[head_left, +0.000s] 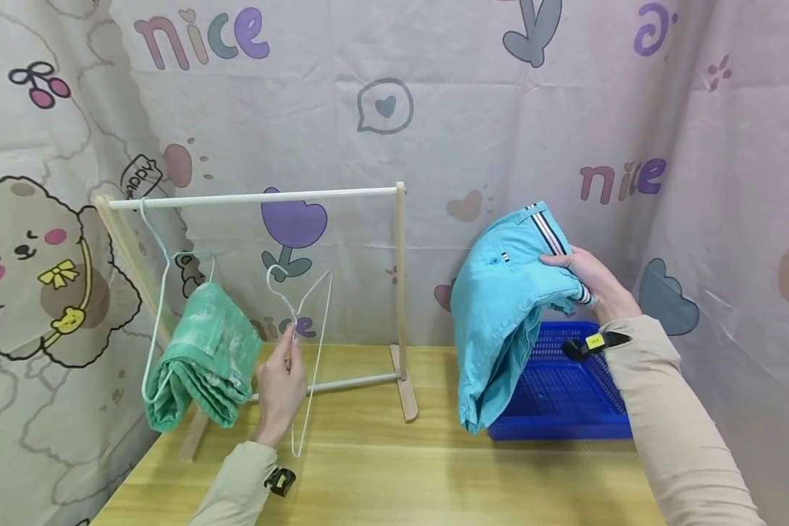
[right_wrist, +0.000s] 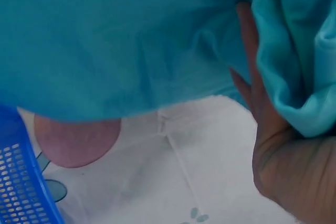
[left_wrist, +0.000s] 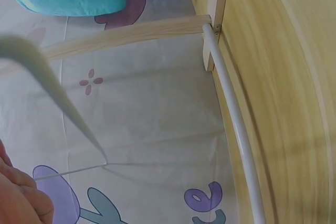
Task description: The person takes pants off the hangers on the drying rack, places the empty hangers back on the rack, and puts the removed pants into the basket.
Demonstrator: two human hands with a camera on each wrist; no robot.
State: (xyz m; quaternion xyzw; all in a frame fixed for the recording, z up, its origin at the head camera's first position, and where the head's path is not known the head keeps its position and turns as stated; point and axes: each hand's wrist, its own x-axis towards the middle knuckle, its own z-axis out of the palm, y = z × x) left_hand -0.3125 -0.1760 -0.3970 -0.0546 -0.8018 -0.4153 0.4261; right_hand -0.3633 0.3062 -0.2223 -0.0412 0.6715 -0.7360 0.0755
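My left hand (head_left: 281, 383) pinches a white wire clothes hanger (head_left: 294, 310) just below its hook, in front of the rack; the hanger's side runs large through the left wrist view (left_wrist: 65, 106). On the right, my right hand (head_left: 595, 281) grips folded light-blue trousers (head_left: 500, 292) at the striped waistband, thumb on the outside. They hang in the air in front of a blue basket. In the right wrist view, fingers (right_wrist: 251, 40) reach in between folds of the cloth. Green folded trousers (head_left: 204, 351) hang on a pale hanger (head_left: 166, 277) at the rack's left end.
A clothes rack (head_left: 256, 197) with a white top bar and wooden legs stands on the wooden table (head_left: 394, 482). The blue perforated basket (head_left: 559, 427) sits at the table's right. Printed curtains (head_left: 434, 146) close off the back and sides.
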